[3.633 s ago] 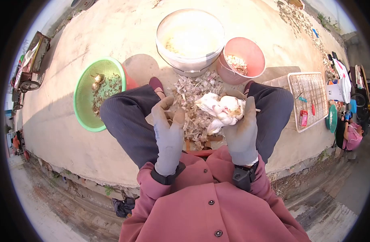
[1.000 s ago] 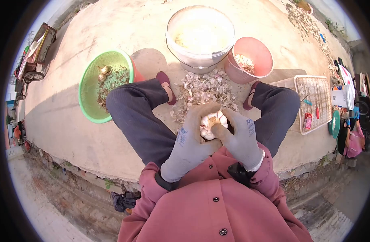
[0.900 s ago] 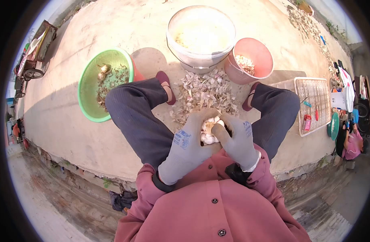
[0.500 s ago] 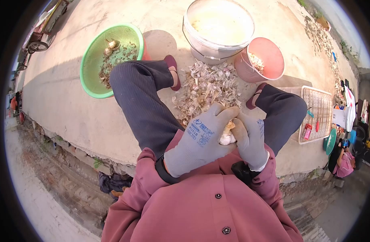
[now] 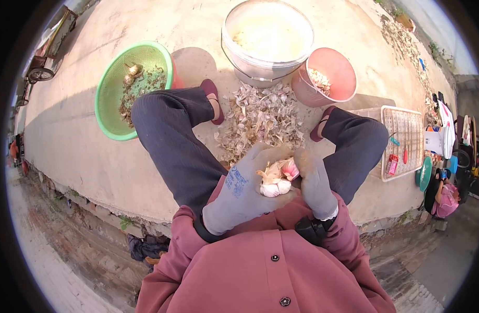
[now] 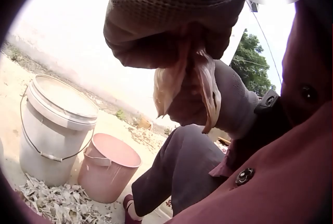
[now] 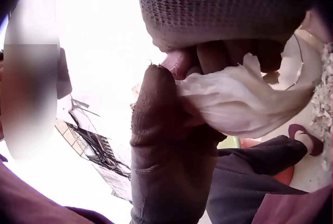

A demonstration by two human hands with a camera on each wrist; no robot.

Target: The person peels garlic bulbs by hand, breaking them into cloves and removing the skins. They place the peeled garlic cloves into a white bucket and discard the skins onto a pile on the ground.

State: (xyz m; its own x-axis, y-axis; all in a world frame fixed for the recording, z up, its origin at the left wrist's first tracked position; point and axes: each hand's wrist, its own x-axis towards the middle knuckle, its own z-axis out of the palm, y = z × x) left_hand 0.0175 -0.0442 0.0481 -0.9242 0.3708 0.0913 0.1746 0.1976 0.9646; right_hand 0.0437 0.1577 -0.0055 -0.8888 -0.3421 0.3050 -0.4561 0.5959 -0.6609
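Observation:
In front of the lap, both hands, in grey gloves, are at a garlic bulb point(image 5: 275, 188) with white and pink cloves and dry brown skin. My left hand point(image 5: 242, 185) cups it from the left, fingers curled behind. My right hand point(image 5: 316, 182) grips its right side, beside a loosened pink clove point(image 5: 290, 169). Papery garlic skin point(image 6: 209, 88) hangs below the fingers in the left wrist view. From the right wrist, a broad flap of pale skin point(image 7: 234, 99) stands out between the two gloves. The right fingertips are partly hidden in the head view.
A pile of garlic skins point(image 5: 260, 117) lies between the feet. Beyond it stand a white bucket point(image 5: 260, 70) and a pink bucket point(image 5: 315, 94) with cloves inside. A green basket point(image 5: 111, 122) is at left, a crate point(image 5: 406, 128) at right.
Earlier the right hand held the garlic while the left was apart from it. Both hands then closed around the bulb; now they have parted slightly, and a pink clove shows loosened from it.

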